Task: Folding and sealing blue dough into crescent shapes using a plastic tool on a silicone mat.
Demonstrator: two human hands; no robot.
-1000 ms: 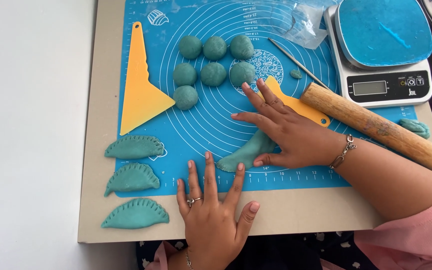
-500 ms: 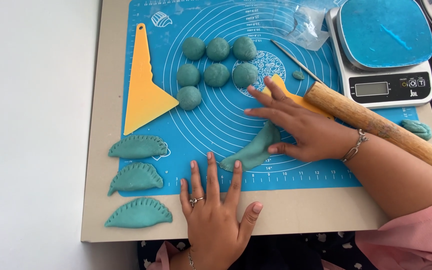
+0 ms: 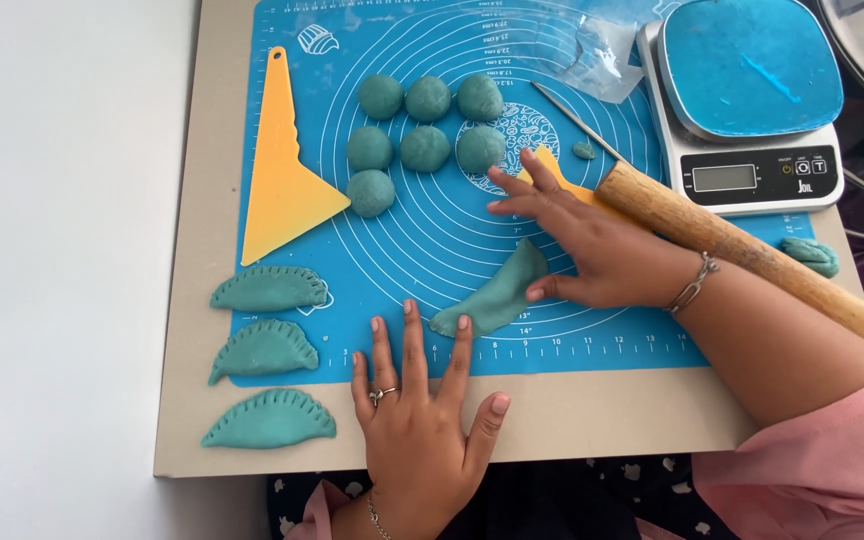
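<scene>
A folded teal dough half-moon [image 3: 492, 293] lies on the blue silicone mat [image 3: 432, 230]. My right hand [image 3: 592, 245] rests flat just right of it, thumb touching its edge, fingers spread toward the dough balls. My left hand [image 3: 422, 420] lies flat at the mat's near edge, fingers apart, one fingertip at the dough's lower tip. Neither hand grips anything. Several teal dough balls [image 3: 422, 130] sit in a cluster farther back.
Three crimped teal dumplings [image 3: 267, 350] line the left near corner. A yellow scraper [image 3: 282, 170] lies at left. A wooden rolling pin [image 3: 742, 250] crosses over my right forearm. A kitchen scale [image 3: 747, 100], a thin metal tool [image 3: 577, 120] and plastic wrap [image 3: 602, 50] sit at the back right.
My right hand slid rightward off the folded dough, so more of the dough shows. My left hand stayed flat at the mat's edge.
</scene>
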